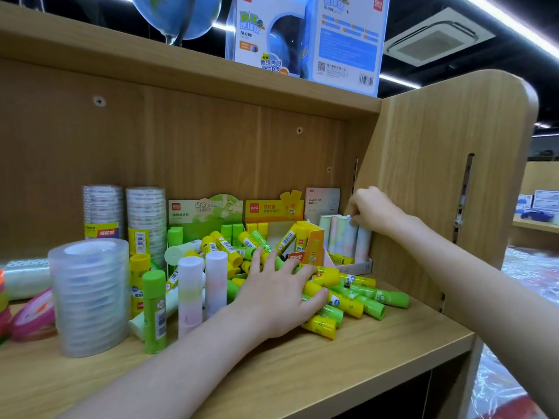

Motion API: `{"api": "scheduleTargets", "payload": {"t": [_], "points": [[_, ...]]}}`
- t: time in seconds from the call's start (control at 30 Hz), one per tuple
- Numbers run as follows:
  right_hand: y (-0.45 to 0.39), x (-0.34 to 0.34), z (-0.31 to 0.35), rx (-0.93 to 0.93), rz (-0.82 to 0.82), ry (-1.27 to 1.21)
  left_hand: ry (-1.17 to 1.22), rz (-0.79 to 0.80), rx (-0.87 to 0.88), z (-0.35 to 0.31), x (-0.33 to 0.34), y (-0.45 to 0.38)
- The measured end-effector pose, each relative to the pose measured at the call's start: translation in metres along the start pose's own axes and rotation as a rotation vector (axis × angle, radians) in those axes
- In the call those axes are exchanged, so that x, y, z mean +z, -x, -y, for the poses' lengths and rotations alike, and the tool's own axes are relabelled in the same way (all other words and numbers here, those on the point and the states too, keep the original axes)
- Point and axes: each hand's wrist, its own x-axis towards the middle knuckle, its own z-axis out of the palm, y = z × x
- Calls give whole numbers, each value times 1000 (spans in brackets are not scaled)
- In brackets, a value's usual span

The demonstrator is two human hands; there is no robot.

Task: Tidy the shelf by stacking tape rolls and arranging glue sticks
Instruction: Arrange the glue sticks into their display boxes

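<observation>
Left hand (279,300) spread flat, fingers straight, pressing on glue stick pile (348,297) at shelf (378,355) middle. Right hand (370,211) pinching top of pastel stick (351,237) upright in white box (360,266), far right. Tape stack (90,297) at left.

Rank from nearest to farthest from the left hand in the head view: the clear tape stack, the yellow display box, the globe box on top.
From the left hand:
1. Yellow display box, just behind it.
2. Clear tape stack, far left, front.
3. Globe box, top shelf.
</observation>
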Motion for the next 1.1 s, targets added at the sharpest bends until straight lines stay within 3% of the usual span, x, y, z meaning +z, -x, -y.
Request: {"api": "scheduleTargets", "payload": {"t": [0.33,0.6,0.77,1.1], "points": [[4,1,1,-25,-18,73,-17,8,4,-1,-2,0],[15,5,12,-63,-98,390,-4,2,2,-1,-1,0],[13,-3,8,-24,-43,275,-1,6,3,0,0,-1],[-3,-8,-7,-84,-80,46,0,16,3,-1,-3,1]]}}
